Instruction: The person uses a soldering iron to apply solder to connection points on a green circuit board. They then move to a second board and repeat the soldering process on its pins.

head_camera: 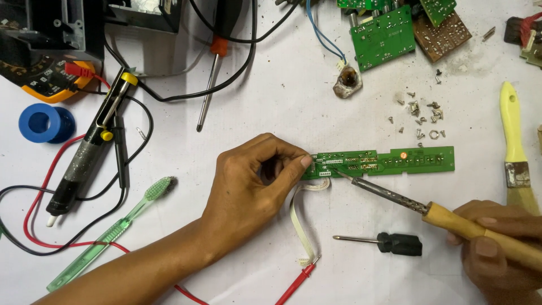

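Long green circuit board [389, 161] lies flat on the white, stained surface [271, 96], amid loose screws [420, 113], a small black screwdriver [395, 243] and a green toothbrush [113, 231]. Left hand [254, 186] pinches the board's left end, fingers [296, 164] curled tight. Right hand [497, 237] is wrapped around a wooden-handled soldering iron [418, 206], whose tip touches the board.
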